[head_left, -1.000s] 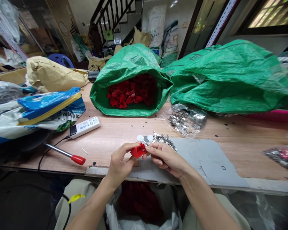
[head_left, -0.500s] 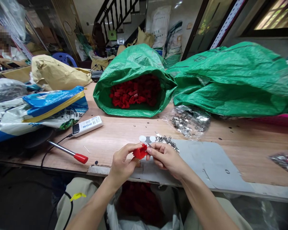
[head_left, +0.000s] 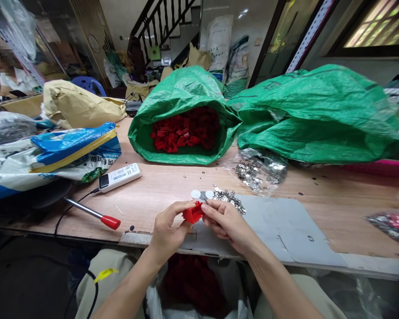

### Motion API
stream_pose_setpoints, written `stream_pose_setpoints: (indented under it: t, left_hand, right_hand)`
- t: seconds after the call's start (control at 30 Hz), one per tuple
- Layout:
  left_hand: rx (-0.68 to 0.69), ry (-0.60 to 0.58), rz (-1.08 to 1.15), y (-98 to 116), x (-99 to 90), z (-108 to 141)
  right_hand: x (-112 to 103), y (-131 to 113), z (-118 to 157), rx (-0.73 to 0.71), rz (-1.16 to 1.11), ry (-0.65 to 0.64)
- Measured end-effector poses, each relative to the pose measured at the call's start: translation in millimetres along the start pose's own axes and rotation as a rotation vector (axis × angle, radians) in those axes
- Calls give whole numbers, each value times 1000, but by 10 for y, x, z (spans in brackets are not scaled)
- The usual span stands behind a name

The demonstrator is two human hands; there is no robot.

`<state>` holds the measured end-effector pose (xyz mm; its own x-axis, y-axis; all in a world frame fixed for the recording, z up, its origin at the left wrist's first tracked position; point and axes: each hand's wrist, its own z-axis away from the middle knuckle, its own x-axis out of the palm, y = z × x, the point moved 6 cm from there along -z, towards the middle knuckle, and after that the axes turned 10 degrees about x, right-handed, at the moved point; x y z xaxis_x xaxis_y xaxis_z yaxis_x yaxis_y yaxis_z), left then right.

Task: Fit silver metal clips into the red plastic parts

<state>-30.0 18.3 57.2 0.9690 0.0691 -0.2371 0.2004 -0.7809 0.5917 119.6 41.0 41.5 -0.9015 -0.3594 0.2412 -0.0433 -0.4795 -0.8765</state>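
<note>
Thumb and fingers of my left hand point(head_left: 169, 225) are closed around a small red plastic part point(head_left: 193, 213), hollow like a little box, held just above the table's near edge. My right hand point(head_left: 224, 219) is pinched at the part's right side. A thin grey metal piece point(head_left: 204, 199) sticks up from its fingertips; its exact kind is hard to make out. Right behind the hands lies a pile of small silvery metal pieces point(head_left: 229, 199), beside two pale round discs, one of them the left disc point(head_left: 196, 194).
A green sack point(head_left: 186, 84) full of red parts opens toward me, with another green sack point(head_left: 319, 115) to its right. A clear bag of metal pieces point(head_left: 259, 170), a white handheld device point(head_left: 119, 177) and a red-tipped lever point(head_left: 110, 222) surround the work area. Another person sits far left.
The view has shifted slightly. My right fingertips have moved in closer against the red part, while my left hand keeps its hold.
</note>
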Motion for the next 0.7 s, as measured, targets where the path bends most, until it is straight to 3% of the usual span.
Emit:
stream_pose_setpoints:
  t: [0.13,0.3,0.43,0.5,0.63,0.7]
  left_hand:
    - [-39,-26,42,3,-20,20]
    - [-282,-8,351,-59,-28,52]
    - [-440,24,392,-124,-8,69]
    - [-504,-16,353,-155,36,86]
    - [-480,-282,242,-115,201,108]
    - [-418,-358,153,-77,232,102]
  right_hand:
    - [35,58,4,72,-35,-32]
    - [152,121,51,111,-118,-135]
    - [90,77,76,75,19,-127]
    - [-135,-14,74,-3,193,41]
    - [-755,-319,207,-283,579,653]
    - [-832,-382,235,-373,752,717]
